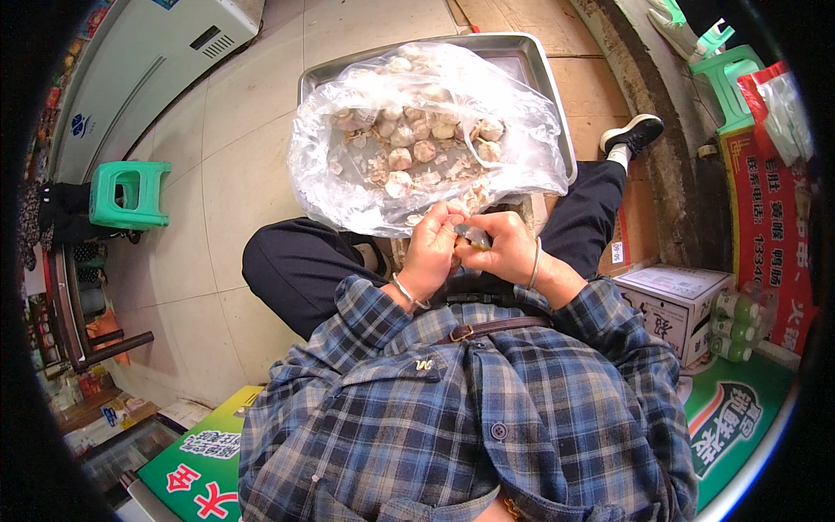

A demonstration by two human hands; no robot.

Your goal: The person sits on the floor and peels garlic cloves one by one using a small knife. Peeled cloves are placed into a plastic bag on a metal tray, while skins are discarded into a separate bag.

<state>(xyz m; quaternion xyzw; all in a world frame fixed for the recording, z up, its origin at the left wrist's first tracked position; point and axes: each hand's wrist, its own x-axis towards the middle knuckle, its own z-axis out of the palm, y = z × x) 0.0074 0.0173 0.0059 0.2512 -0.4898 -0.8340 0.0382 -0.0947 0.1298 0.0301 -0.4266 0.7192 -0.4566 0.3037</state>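
My right hand (497,246) is closed on a small knife, whose short grey blade (472,233) points towards my left hand. My left hand (432,249) pinches something small between thumb and fingertips, right beside the blade; the fingers hide most of it, so I cannot tell what it is. Just beyond both hands, an open clear plastic bag (313,173) holds many garlic bulbs (424,151) and loose papery garlic skins (427,177). The bag rests in a rectangular metal tray (545,65) and hangs over its near edge.
A green plastic stool (130,194) stands on the tiled floor at the left, near a white appliance (163,72). Flattened cardboard (587,85) lies right of the tray. A printed carton (672,307) and green bottles (734,326) stand at the right. My knees flank the bag's near side.
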